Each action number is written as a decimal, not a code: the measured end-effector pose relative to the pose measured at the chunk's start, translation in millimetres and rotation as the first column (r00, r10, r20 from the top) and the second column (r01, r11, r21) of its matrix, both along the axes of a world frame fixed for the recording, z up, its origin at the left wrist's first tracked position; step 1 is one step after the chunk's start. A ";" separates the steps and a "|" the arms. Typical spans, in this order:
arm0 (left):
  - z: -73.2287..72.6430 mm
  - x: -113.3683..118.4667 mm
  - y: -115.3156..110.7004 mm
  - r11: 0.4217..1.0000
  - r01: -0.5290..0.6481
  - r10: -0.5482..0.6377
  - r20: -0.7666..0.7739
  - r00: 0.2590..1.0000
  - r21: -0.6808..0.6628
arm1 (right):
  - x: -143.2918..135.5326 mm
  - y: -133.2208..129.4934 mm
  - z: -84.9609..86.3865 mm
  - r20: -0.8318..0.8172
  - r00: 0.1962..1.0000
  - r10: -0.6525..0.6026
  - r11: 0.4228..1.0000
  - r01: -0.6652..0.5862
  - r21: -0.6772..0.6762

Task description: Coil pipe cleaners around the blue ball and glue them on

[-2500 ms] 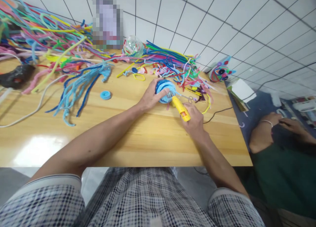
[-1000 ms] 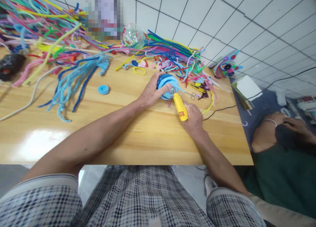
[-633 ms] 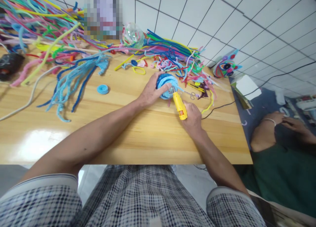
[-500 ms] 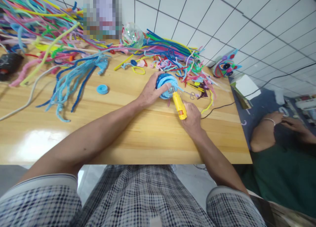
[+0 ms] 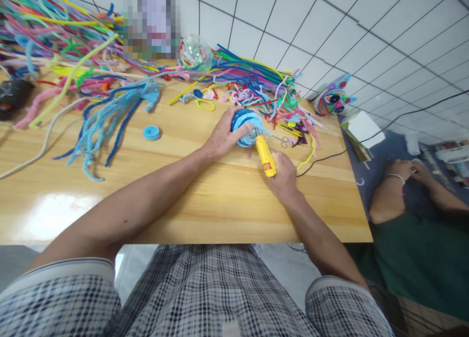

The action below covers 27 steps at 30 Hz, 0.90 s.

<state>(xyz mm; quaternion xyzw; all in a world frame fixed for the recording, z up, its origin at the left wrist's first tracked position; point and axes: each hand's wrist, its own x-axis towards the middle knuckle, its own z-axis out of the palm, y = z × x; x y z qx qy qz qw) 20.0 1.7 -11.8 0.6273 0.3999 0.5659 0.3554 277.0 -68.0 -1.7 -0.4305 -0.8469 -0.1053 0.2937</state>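
My left hand grips a round blue coil, dark blue at the far left side and light blue over the rest, with the thumb on its face. My right hand is closed around a yellow glue gun, whose tip points at the near right part of the coil. Just right of the coil lie small scissors. A small light blue disc rests on the wooden table, left of my left hand.
Coloured pipe cleaners pile along the back, beside a clear ball. Light blue strands lie at left. A colourful mask-like piece stands at the back right. Another person's hands are beyond the right edge.
The other person's hands have shifted slightly left. My hands, the coil and the glue gun are almost where they were.
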 end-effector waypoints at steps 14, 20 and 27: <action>-0.1 -0.1 0.6 1.000 -0.011 0.011 -0.024 1.000 0.030 | 0.9 1.3 -1.0 -0.031 0.999 0.020 1.000 -0.021 -0.022; -0.7 -0.2 0.8 0.999 -0.015 0.016 -0.021 1.000 0.042 | 0.9 1.9 -0.6 -0.031 1.000 0.006 0.999 -0.007 -0.048; -1.2 -1.0 0.6 0.999 -0.010 0.011 -0.022 1.000 0.036 | -0.2 0.2 1.8 -0.053 0.999 0.008 0.997 -0.012 -0.081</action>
